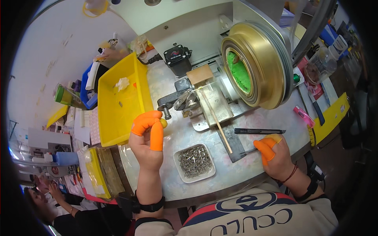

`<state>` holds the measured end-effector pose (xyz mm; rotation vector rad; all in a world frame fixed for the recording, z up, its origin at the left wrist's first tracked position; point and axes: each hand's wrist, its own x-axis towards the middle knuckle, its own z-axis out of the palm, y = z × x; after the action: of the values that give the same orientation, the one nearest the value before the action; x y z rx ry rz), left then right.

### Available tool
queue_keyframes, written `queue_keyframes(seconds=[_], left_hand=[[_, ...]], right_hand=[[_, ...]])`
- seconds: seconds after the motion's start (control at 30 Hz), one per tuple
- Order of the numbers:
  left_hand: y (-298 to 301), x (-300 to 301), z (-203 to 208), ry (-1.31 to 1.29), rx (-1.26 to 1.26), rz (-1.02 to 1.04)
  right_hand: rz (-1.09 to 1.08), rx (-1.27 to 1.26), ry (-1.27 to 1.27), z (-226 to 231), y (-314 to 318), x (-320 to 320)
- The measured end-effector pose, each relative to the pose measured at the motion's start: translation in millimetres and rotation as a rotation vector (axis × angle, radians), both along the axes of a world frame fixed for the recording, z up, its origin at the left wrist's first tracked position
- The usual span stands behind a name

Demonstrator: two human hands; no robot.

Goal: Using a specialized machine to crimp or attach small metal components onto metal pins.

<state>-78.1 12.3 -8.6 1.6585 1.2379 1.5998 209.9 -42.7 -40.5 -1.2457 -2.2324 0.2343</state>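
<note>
My left hand (pixel 149 135), with orange finger covers on it, is raised by the clamp arm and its spring bolt (pixel 167 113). Its fingers are pinched together; a yellowish tip (pixel 163 123) shows between them, and anything held there is too small to make out. My right hand (pixel 274 155), also in orange and yellowish finger covers, rests near the table's front edge. It is closed on a thin dark pointed tool (pixel 248 151), mostly hidden by the fingers. Between my hands stands a white dish (pixel 176 165) of small silvery metal pieces (pixel 195 161).
A machine with a large gold wheel (pixel 258 65), green inside, stands ahead. A wooden stick (pixel 217 122) slants from its metal block (pixel 215 105). A black cutter knife (pixel 260 131) lies above my right hand. At left is a yellow bin (pixel 105 114). Another person (pixel 43 202) sits far left.
</note>
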Motion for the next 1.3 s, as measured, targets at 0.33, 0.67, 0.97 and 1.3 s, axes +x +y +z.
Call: queue_keyframes(seconds=[0.33,0.67,0.97,1.3], left_hand=[[-47,-34,50,0.655,-0.306,0.199],[-76,39,147,0.865,0.435,-0.301],[-63,64,143,1.024,0.119,-0.195],[6,34,97,0.891,0.090,-0.019]], right_hand=[[0.000,-0.030,-0.014,1,-1,3],[0.023,-0.008,-0.023,0,0,-2],[0.008,0.008,-0.003,2,1,-6],[0.093,-0.100,0.123,-1,-1,-6]])
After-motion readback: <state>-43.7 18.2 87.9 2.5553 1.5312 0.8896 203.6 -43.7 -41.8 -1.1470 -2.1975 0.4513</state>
